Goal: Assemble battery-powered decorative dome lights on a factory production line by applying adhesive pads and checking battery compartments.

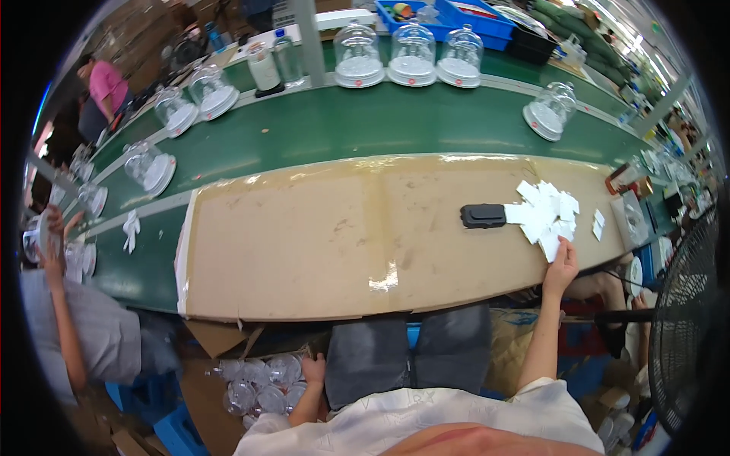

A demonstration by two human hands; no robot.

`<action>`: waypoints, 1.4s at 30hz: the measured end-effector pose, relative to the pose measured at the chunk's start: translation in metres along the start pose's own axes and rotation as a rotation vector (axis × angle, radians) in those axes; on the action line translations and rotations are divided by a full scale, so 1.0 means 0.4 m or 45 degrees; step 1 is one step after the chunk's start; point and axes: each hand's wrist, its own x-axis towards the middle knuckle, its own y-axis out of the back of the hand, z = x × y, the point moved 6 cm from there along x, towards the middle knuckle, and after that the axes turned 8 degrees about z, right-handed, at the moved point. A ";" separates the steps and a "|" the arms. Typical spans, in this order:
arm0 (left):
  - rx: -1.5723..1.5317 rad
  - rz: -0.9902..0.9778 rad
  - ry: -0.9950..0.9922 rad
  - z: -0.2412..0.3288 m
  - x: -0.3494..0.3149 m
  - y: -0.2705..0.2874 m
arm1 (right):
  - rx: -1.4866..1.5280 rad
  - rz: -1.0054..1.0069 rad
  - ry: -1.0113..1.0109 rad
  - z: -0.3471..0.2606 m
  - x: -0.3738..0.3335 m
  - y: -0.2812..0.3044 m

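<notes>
My right hand (561, 267) pinches the edge of a white card (549, 246) at the near side of a loose pile of white cards (544, 207). Left of that pile lies a small black oblong object (484, 216), touching one of the cards. Down beside my left thigh, my left hand (313, 369) is at the edge of an open cardboard box (199, 384) of clear domes (271, 397). Its fingers are too small and partly hidden to show whether they grip a dome.
A cardboard sheet (304, 243) covers the bench before me. Beyond it runs a green conveyor (319, 125), with clear domes on white bases (413, 57) along its far side. A co-worker (84, 327) holds a dome at left. A black fan (688, 327) stands at right.
</notes>
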 end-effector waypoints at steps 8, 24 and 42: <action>0.091 0.146 -0.148 -0.128 0.045 -0.017 | -0.080 0.070 -0.085 -0.026 -0.014 -0.045; 0.080 -1.343 -0.160 0.741 -0.048 0.194 | 0.006 -0.020 -0.304 -0.043 -0.016 -0.034; -0.758 -1.290 -1.326 1.937 -0.079 -0.383 | 0.204 -0.024 -0.396 -0.024 -0.016 -0.026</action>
